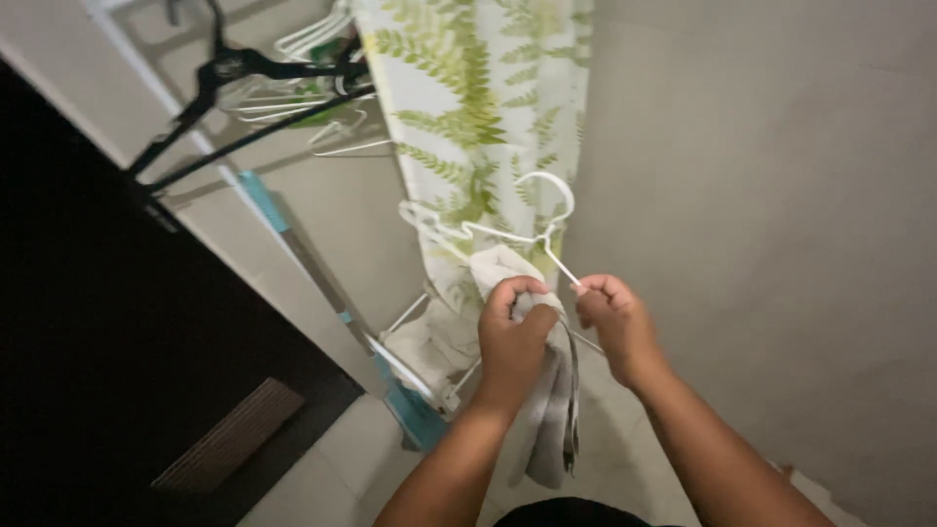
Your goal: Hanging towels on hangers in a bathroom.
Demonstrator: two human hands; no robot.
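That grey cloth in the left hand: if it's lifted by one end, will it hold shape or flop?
Likely floppy: the grey cloth hangs limp below the left hand. Probably light, since one fist bears it. The right hand grips the thin white hanger, which may flex.

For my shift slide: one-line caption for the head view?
Left hand grips grey cloth, right hand holds white hanger, by fern-print fabric.

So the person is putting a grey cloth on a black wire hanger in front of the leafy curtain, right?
Not quite. The thin wire hanger is white, not black, as the head view shows. Both hands, left and right, hold it and the soft grey cloth before the green leaf-print curtain.
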